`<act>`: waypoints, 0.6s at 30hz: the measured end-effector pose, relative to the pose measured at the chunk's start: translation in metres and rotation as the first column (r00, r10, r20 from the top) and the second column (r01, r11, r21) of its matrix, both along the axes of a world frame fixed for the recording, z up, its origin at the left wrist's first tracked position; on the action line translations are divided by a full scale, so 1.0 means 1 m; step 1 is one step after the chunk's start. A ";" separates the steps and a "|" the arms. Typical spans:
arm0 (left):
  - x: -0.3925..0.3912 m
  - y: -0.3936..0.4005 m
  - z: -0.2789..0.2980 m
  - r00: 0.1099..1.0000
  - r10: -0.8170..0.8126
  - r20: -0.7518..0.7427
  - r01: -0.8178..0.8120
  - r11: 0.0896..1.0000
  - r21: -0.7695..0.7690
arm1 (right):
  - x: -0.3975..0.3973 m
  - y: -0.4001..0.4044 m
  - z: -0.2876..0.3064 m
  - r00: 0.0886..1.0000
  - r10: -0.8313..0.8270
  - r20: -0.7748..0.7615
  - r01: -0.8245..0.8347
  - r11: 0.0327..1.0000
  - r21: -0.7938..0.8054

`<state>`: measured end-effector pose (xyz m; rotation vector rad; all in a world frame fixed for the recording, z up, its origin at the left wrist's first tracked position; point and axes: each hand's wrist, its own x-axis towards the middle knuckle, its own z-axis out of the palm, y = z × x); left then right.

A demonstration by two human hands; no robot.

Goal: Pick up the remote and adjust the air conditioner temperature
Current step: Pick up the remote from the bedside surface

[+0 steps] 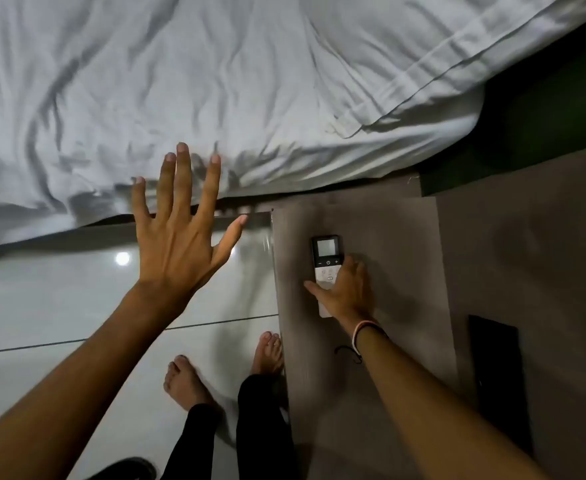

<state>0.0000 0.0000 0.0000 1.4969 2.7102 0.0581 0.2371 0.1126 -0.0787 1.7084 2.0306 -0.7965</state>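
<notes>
A white remote with a dark top and a small grey screen lies flat on the grey-brown bedside table. My right hand rests over the remote's lower half, thumb on its left side and fingers on its right, closing around it. The bottom part of the remote is hidden under the palm. My left hand hovers spread wide above the floor near the bed's edge, holding nothing. No air conditioner is in view.
A bed with rumpled white sheets fills the top. A pillow lies at the upper right. A flat black object sits on the table's right side. My bare feet stand on glossy white tiles.
</notes>
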 end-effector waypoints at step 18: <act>-0.023 -0.012 0.045 0.996 -0.042 -0.083 0.047 0.997 0.063 | -0.026 0.015 0.057 0.977 -0.055 -0.205 0.078 0.991 0.105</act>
